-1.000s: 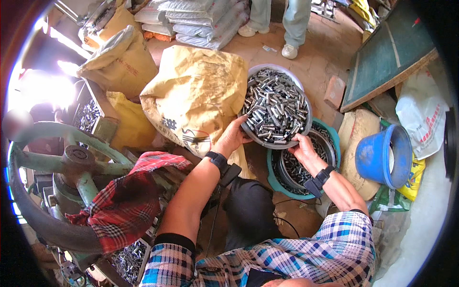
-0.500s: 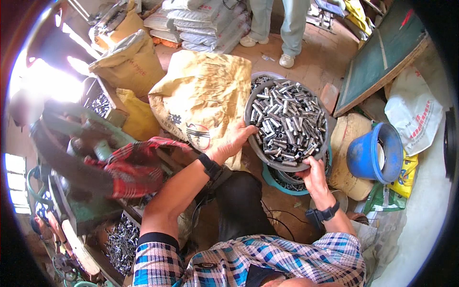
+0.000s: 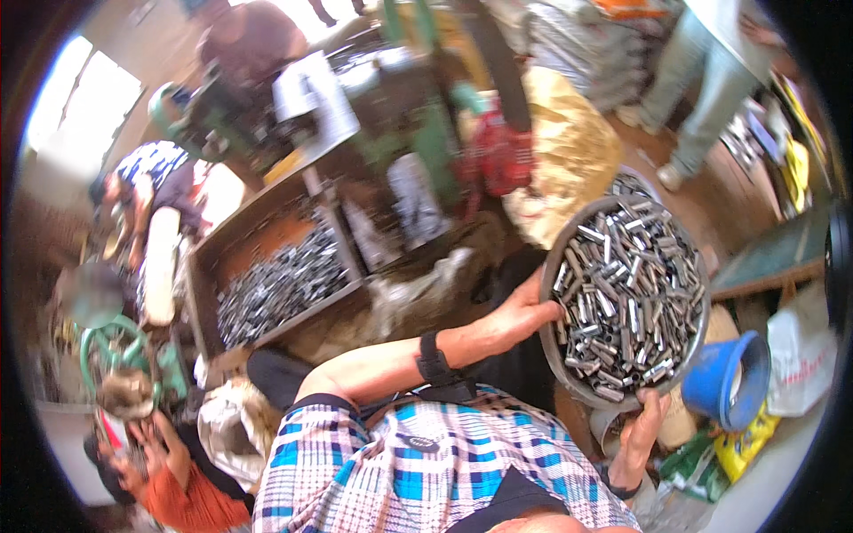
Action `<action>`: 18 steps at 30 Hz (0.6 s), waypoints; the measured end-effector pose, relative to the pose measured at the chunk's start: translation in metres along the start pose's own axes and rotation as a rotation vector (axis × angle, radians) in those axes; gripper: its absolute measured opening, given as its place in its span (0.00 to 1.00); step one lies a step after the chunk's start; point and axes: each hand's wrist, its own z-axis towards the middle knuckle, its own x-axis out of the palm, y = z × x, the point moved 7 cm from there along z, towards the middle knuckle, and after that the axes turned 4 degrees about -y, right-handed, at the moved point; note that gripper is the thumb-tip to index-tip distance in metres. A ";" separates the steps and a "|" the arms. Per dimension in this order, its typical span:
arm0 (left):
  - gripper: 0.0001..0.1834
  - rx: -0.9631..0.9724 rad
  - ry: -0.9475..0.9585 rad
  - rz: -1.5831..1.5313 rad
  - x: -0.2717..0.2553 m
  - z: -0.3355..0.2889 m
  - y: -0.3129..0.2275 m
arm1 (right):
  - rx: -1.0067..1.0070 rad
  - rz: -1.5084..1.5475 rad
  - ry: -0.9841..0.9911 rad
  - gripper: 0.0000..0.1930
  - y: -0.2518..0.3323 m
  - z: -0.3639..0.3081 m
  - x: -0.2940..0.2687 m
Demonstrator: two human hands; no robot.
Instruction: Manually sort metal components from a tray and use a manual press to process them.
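A round grey basin (image 3: 554, 357) heaped with short metal tubes (image 3: 626, 298) is held up in front of me at the right. On its left rim my left hand (image 3: 515, 315) is closed, thumb over the edge. My right hand (image 3: 641, 426) grips the near rim from below, its fingertips showing at the edge. Each wrist has a dark band. Behind the basin, part of another container (image 3: 635, 184) of metal pieces shows. The undersides of both hands are hidden by the basin.
At left stands a metal tray (image 3: 206, 306) of small metal pieces, beside a green machine (image 3: 378, 98). A blue bucket (image 3: 724, 373) sits at right. A yellow sack (image 3: 569, 169) lies beyond the basin. People are at left, one in orange (image 3: 191, 489); another stands far right (image 3: 702, 80).
My view has swung left, bringing the tray and people at left into sight. The basin stays in both hands and has come away from the teal basin that was beneath it.
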 end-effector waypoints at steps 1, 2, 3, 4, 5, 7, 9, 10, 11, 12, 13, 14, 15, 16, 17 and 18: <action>0.38 0.020 -0.023 0.049 -0.009 -0.021 -0.007 | 0.033 -0.025 0.023 0.16 -0.005 -0.014 0.006; 0.38 0.025 -0.033 -0.025 -0.022 -0.038 -0.013 | 0.050 -0.057 0.022 0.18 -0.010 -0.026 0.014; 0.38 0.020 -0.087 -0.019 -0.036 -0.056 -0.020 | 0.054 -0.079 0.032 0.20 -0.014 -0.037 0.024; 0.38 0.030 -0.139 0.024 -0.047 -0.074 -0.028 | 0.050 -0.083 0.104 0.20 -0.015 -0.048 0.039; 0.38 -0.032 -0.154 -0.026 -0.059 -0.095 -0.028 | 0.109 -0.115 0.152 0.20 -0.017 -0.063 0.049; 0.38 -0.005 -0.198 -0.114 -0.065 -0.136 -0.040 | 0.112 -0.081 0.298 0.19 -0.005 -0.088 0.069; 0.37 0.021 -0.318 -0.118 -0.091 -0.178 -0.048 | 0.141 -0.161 0.410 0.17 -0.005 -0.114 0.100; 0.36 0.023 -0.378 -0.075 -0.104 -0.200 -0.052 | 0.172 -0.177 0.495 0.16 -0.006 -0.126 0.119; 0.36 0.033 -0.412 -0.108 -0.116 -0.220 -0.056 | 0.139 -0.180 0.547 0.14 -0.007 -0.140 0.138; 0.35 0.123 -0.495 -0.165 -0.132 -0.238 -0.057 | 0.083 -0.227 0.623 0.15 -0.012 -0.149 0.160; 0.35 0.112 -0.561 -0.203 -0.133 -0.255 -0.065 | 0.107 -0.344 0.675 0.14 0.004 -0.157 0.172; 0.34 0.133 -0.617 -0.196 -0.148 -0.278 -0.067 | 0.129 -0.484 0.685 0.13 -0.004 -0.165 0.186; 0.34 0.180 -0.689 -0.222 -0.159 -0.299 -0.072 | 0.049 -0.457 0.798 0.10 -0.003 -0.178 0.212; 0.33 0.159 -0.764 -0.234 -0.174 -0.316 -0.072 | -0.058 -0.489 0.850 0.08 -0.006 -0.186 0.236; 0.33 0.131 -0.837 -0.248 -0.188 -0.335 -0.074 | 0.010 -0.491 0.942 0.07 -0.014 -0.197 0.259; 0.32 0.110 -0.902 -0.252 -0.201 -0.354 -0.076 | 0.079 -0.520 1.013 0.07 -0.022 -0.207 0.280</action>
